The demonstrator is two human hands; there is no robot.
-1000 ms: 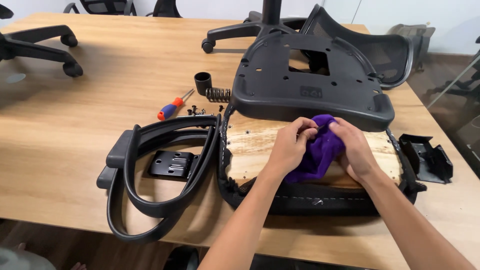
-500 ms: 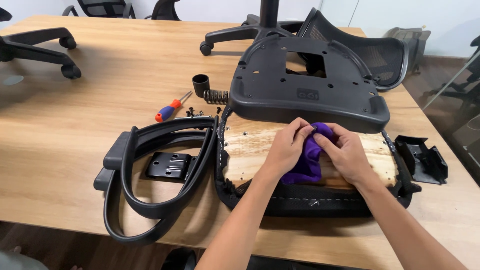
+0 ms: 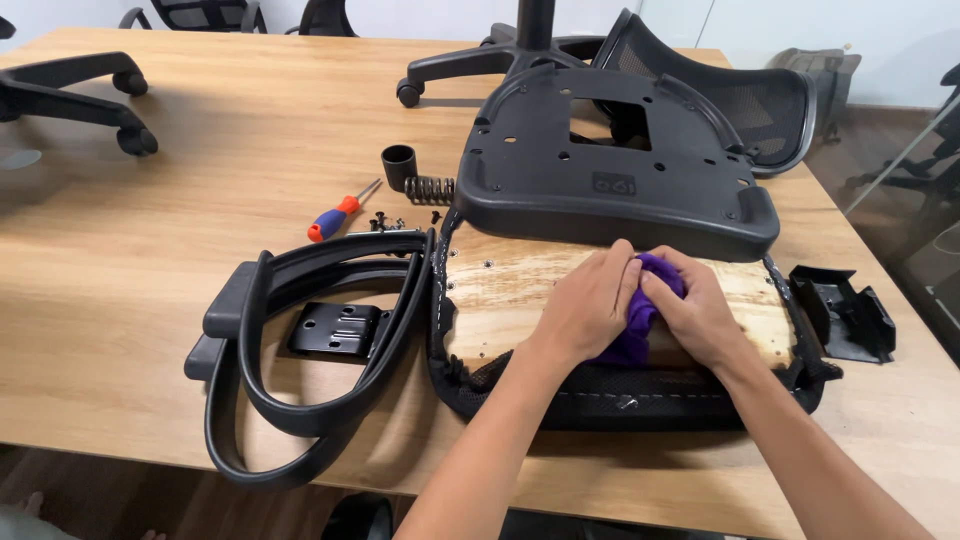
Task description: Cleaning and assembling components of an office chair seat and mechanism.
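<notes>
Now both my hands are bunched over the purple cloth [image 3: 640,318], which a second ago lay more spread out and farther toward 3 o'clock on the board [image 3: 500,290]. My left hand [image 3: 585,308] is curled with fingers closed on the cloth's left side; my right hand [image 3: 700,315] is closed over its right side, so only a purple strip shows between them. The cloth sits pressed on the bare wooden board of the upturned seat, just below the black plastic pan [image 3: 610,165] at 12 o'clock. I judge the wiping has gathered into a tighter patch near the board's middle. At 9 o'clock lie the looped armrests [image 3: 300,340] and a bracket [image 3: 338,330]; the screwdriver [image 3: 335,215] rests at 10 o'clock, untouched.
</notes>
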